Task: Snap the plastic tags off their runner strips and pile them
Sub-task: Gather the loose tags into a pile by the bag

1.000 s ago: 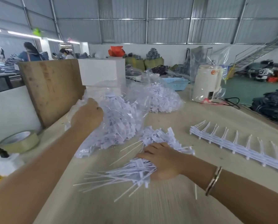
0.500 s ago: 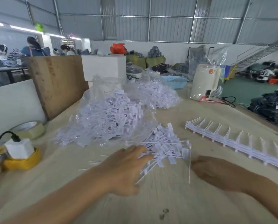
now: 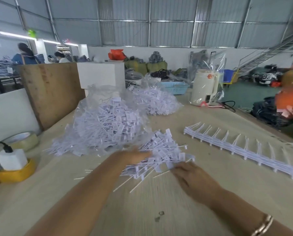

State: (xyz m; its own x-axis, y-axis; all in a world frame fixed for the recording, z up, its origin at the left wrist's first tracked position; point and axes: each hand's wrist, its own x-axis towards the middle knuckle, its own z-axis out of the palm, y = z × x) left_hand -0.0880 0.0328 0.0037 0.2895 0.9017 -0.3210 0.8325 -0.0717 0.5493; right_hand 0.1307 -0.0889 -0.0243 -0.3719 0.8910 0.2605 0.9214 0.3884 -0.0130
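Table (image 3: 210, 193) — tape roll (image 3: 25, 141), kettle (image 3: 204, 87)

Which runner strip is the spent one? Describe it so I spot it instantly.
On the tan table, look right of both hands. The runner strip lies alone there, a long white ladder-like rail running diagonally. Unlike the loose tag pile and the bagged tags, it is one rigid piece with bare prongs.

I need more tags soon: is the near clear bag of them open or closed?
Open: the clear bag gapes at its near side, and tags spill from it onto the table.
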